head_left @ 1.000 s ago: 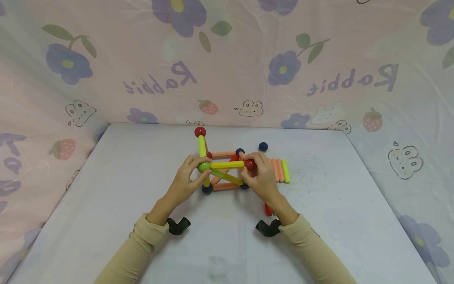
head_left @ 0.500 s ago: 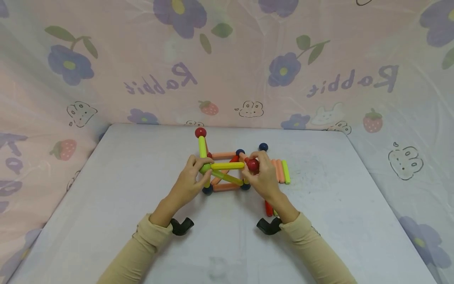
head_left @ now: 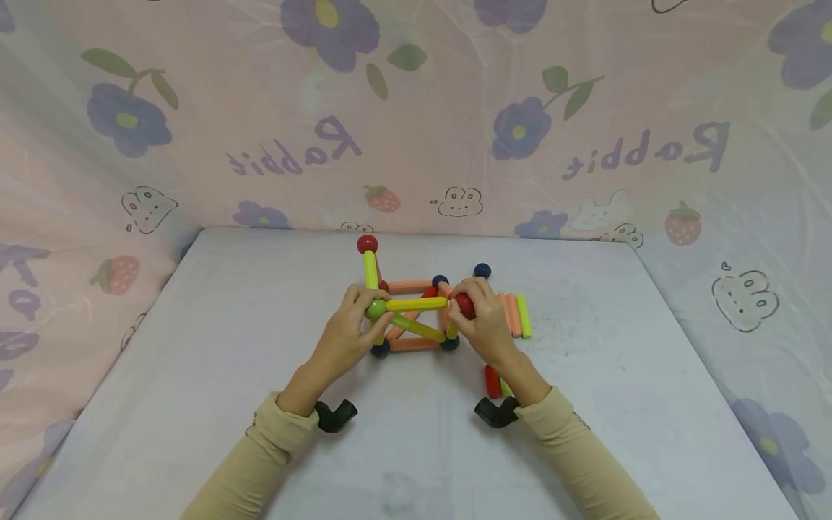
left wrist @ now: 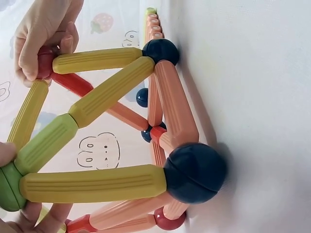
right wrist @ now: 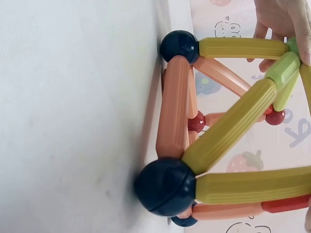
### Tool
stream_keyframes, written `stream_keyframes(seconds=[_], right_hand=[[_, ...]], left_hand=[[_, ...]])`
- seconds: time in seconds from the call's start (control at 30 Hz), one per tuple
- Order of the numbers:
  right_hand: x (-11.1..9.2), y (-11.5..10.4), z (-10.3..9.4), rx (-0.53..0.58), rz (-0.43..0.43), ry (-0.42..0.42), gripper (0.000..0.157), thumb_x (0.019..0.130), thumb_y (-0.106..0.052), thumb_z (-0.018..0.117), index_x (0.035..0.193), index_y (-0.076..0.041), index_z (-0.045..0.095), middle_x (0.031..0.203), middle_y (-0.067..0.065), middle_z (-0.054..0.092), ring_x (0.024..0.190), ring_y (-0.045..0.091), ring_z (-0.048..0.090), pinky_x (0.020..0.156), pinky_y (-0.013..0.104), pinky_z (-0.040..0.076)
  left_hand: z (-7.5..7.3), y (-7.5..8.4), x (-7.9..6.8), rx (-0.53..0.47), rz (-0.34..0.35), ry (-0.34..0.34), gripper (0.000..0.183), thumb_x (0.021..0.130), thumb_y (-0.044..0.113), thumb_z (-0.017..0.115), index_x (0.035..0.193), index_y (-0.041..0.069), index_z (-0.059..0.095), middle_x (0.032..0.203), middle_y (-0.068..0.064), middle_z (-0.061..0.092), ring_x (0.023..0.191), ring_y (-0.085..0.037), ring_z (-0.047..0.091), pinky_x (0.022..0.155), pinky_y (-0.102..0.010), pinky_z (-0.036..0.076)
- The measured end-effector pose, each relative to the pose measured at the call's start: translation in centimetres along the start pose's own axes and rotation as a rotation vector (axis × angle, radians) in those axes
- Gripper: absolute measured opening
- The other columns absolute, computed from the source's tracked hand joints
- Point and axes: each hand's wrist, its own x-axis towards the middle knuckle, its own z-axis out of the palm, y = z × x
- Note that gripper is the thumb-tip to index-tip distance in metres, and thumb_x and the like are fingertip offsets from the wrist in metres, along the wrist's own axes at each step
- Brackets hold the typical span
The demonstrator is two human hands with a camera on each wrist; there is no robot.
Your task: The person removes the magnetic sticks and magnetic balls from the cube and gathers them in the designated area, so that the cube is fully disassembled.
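Observation:
A frame of building rods and balls stands on the white table, its lower dark blue balls (head_left: 380, 348) joined by salmon rods (head_left: 416, 344). My left hand (head_left: 344, 328) pinches the green ball (head_left: 375, 310) at the raised near-left corner. At the raised near-right corner my right hand (head_left: 489, 325) grips a red ball (head_left: 464, 305) between thumb and fingers. A yellow rod (head_left: 416, 305) spans the two balls. From the green ball a two-tone green and yellow rod (left wrist: 92, 104) slants down to a dark blue ball (left wrist: 161, 52). Another red ball (head_left: 367, 244) tops the far-left corner.
Loose salmon rods (head_left: 511, 315) and a lime rod (head_left: 524, 316) lie side by side right of the frame. A spare dark blue ball (head_left: 482, 271) sits behind them. Nearer me lies a red rod (head_left: 492, 381), partly beside my right wrist. A printed curtain (head_left: 416, 130) hangs behind the table.
My right fingers have shifted slightly on the red ball, which shows more than a second ago. My left hand has edged a little right, still pinching the green ball.

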Motion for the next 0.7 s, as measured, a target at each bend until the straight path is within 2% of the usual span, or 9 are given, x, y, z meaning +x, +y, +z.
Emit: stream_keyframes(seconds=[0.2, 0.47, 0.6, 0.7], right_hand=[[0.28, 0.28, 0.05, 0.068, -0.005, 0.034, 0.016, 0.082, 0.001, 0.065, 0.094, 0.004, 0.055, 0.081, 0.018, 0.059, 0.062, 0.018, 0.053, 0.052, 0.018, 0.047], [0.47, 0.20, -0.09, 0.142, 0.058, 0.044, 0.014, 0.085, 0.004, 0.063, 0.096, 0.007, 0.054, 0.071, 0.020, 0.061, 0.046, 0.015, 0.053, 0.046, 0.010, 0.042], [0.42, 0.27, -0.04, 0.202, 0.114, 0.028, 0.014, 0.087, 0.005, 0.062, 0.097, 0.007, 0.053, 0.071, 0.019, 0.062, 0.045, 0.011, 0.053, 0.046, 0.011, 0.044], [0.40, 0.28, -0.09, 0.201, 0.143, 0.028, 0.014, 0.088, 0.003, 0.062, 0.098, 0.007, 0.053, 0.077, 0.019, 0.063, 0.049, 0.012, 0.055, 0.047, 0.012, 0.046]], left_hand=[[-0.07, 0.02, -0.10, -0.008, -0.002, 0.003, 0.026, 0.093, 0.021, 0.064, 0.116, 0.009, 0.059, 0.099, -0.010, 0.047, 0.073, -0.012, 0.045, 0.063, -0.019, 0.042], [-0.09, 0.01, -0.09, -0.014, 0.001, 0.007, 0.026, 0.093, 0.021, 0.065, 0.116, 0.010, 0.058, 0.096, -0.010, 0.045, 0.072, -0.011, 0.043, 0.062, -0.018, 0.040], [-0.07, -0.03, -0.06, -0.017, 0.000, 0.006, 0.026, 0.093, 0.021, 0.065, 0.116, 0.010, 0.058, 0.096, -0.010, 0.045, 0.072, -0.012, 0.043, 0.062, -0.018, 0.040], [-0.08, -0.01, -0.04, -0.022, -0.004, 0.001, 0.026, 0.093, 0.021, 0.064, 0.116, 0.010, 0.058, 0.096, -0.010, 0.045, 0.072, -0.012, 0.043, 0.062, -0.018, 0.040]])
